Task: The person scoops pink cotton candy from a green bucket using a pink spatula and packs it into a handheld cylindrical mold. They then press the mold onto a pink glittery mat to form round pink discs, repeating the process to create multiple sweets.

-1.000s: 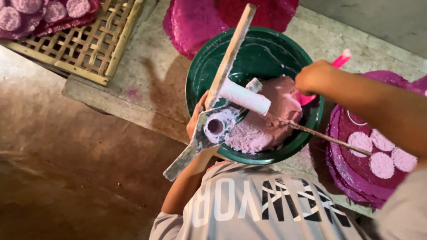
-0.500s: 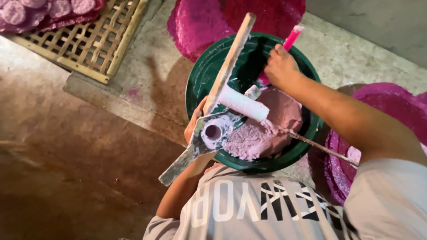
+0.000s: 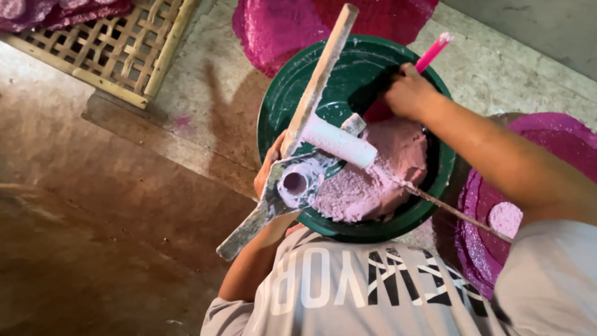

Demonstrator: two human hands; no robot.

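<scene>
Pink dough (image 3: 379,174) sat in green bucket (image 3: 348,81), lower-right part; right hand (image 3: 407,93) at dough's 12 o'clock, closed round pink stick (image 3: 432,53); left hand (image 3: 268,171) at 9 o'clock, gripping wood-and-metal press (image 3: 311,137) w/ white cylinder (image 3: 339,142); bamboo tray (image 3: 118,46) well apart at 10.

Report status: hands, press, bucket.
Left hand grips the metal press on the green bucket rim. Right hand holds a pink stick inside the bucket, above the pink dough. Wooden handle crosses the bucket.
</scene>
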